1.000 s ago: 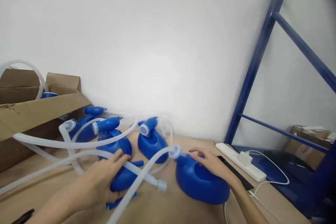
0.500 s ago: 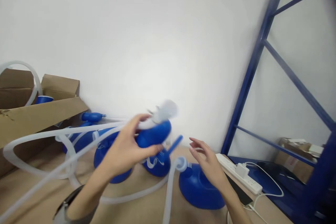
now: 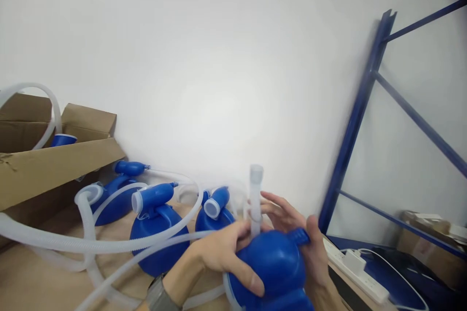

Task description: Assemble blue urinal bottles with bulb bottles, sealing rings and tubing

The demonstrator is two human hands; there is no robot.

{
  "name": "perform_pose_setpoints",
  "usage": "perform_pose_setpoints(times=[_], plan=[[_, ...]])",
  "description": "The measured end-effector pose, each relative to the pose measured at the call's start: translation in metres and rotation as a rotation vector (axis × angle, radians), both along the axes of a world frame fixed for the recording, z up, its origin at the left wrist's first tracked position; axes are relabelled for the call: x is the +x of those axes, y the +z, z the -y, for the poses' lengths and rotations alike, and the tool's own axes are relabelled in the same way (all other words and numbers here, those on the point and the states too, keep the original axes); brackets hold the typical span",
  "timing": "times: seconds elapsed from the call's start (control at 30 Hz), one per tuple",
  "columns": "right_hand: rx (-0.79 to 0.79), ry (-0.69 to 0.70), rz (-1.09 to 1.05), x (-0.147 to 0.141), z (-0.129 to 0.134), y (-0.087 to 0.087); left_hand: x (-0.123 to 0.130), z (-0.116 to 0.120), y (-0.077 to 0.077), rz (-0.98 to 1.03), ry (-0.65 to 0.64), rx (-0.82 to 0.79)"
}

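Note:
Low at centre right, both hands are around a rounded blue plastic bottle (image 3: 275, 260) with a short blue spout on its right side. My left hand (image 3: 231, 252) grips its left side, thumb across the front. My right hand (image 3: 304, 243) is closed around its far right side, with some fingers behind. A translucent tube end (image 3: 256, 199) stands upright behind the bottle, by the fingertips of both hands. A thin white hose (image 3: 146, 255) runs left past my left wrist. The bottle's lower part is cut off by the frame.
Several blue bottles, one of them a middle bottle (image 3: 156, 233), stand left with looping ribbed hose (image 3: 120, 247). An opened cardboard box (image 3: 62, 163) is at far left. A power strip (image 3: 359, 272) and blue metal rack (image 3: 359, 102) are at right. A white wall rises behind.
My left hand has brought the blue piece down and to the right. My right hand, formerly open and apart, now holds it too. The view has shifted slightly left and up.

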State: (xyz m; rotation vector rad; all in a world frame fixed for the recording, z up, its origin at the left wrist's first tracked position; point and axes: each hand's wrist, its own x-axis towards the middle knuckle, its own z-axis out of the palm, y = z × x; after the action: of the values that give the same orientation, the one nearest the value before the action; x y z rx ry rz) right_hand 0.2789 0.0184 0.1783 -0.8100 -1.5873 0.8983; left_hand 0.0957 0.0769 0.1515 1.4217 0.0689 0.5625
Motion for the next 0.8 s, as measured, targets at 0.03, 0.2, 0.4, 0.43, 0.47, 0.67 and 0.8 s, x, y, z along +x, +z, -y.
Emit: perform_pose_setpoints(times=[0.03, 0.2, 0.4, 0.43, 0.47, 0.67, 0.8], plan=[[-0.005, 0.007, 0.028, 0.005, 0.001, 0.003, 0.004, -0.002, -0.004, -0.008, -0.016, 0.003], [-0.04, 0.205, 0.012, 0.025, -0.001, 0.003, 0.017, -0.012, -0.02, -0.059, -0.025, -0.005], [0.175, -0.199, -0.13, 0.03, -0.018, 0.006, -0.003, -0.013, -0.005, -0.221, 0.202, 0.058], [0.215, -0.292, -0.096, 0.032, -0.019, 0.009, -0.014, -0.013, 0.003, -0.286, 0.258, 0.137], [0.254, -0.372, -0.037, 0.035, -0.019, 0.011, -0.026, -0.012, 0.01, -0.366, 0.321, 0.239], [0.358, -0.426, 0.654, 0.048, -0.002, 0.022, -0.1, -0.004, 0.046, -0.479, 0.805, 0.577], [0.373, -0.296, 0.805, 0.039, 0.003, 0.021, -0.116, 0.009, 0.053, -0.405, 1.127, 0.971]])
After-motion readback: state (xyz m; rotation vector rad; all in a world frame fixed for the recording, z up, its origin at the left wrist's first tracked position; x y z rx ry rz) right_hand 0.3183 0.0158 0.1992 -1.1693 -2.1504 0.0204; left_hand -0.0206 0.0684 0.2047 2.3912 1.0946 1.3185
